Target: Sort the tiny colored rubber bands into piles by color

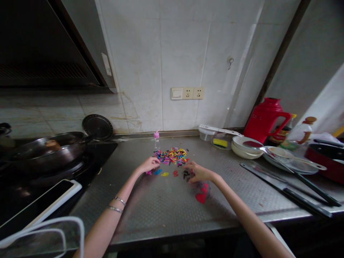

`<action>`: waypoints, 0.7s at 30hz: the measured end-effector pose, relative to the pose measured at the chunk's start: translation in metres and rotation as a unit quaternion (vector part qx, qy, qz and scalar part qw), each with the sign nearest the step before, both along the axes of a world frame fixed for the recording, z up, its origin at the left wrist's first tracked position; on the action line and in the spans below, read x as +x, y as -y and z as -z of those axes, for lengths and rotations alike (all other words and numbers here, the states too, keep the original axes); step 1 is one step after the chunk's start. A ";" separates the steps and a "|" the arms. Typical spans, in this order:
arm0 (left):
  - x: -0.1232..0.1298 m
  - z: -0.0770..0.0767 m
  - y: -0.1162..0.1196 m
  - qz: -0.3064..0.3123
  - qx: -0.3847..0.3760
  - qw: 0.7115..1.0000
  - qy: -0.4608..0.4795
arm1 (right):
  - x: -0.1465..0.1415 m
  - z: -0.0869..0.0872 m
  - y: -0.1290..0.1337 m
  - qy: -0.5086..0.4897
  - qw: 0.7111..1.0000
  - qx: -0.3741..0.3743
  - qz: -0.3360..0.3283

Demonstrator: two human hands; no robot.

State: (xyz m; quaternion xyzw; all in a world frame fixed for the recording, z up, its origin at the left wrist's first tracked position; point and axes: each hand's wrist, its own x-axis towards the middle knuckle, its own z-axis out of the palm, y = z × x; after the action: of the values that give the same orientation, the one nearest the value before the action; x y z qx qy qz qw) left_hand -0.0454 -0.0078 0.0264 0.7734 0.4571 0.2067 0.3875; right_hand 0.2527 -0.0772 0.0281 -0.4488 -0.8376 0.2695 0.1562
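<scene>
A heap of small multicoloured clip-like pieces (172, 156) lies on the metal counter (166, 211). In front of it sit small groups sorted by colour: pink (148, 172), blue (157, 172), yellow (165, 174), red (175, 173) and black (186, 174). My left hand (149, 165) is at the heap's left edge, above the pink and blue groups, its fingers pressed together; anything between them is too small to make out. My right hand (197, 172) is beside the black group with its fingers apart. A clear bag with red print (202, 194) lies below my right hand.
A small pink-capped bottle (156, 135) stands behind the heap. On the left are a pan (48, 152) on the stove and a phone-like device (40, 204). On the right are bowls (246, 147), a yellow sponge (220, 143), a red jug (263, 120) and a black-handled knife (285, 190).
</scene>
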 end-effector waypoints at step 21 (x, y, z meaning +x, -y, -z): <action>-0.005 0.002 -0.004 -0.050 -0.002 0.999 0.011 | -0.010 -0.002 -0.036 -0.059 0.992 0.084 0.073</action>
State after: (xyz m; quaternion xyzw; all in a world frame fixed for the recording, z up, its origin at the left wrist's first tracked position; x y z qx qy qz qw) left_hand -0.0506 -0.0036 0.0249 0.7465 0.4912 0.2336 0.3831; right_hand 0.2429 -0.0410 0.0297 -0.4770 -0.8119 0.2118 0.2616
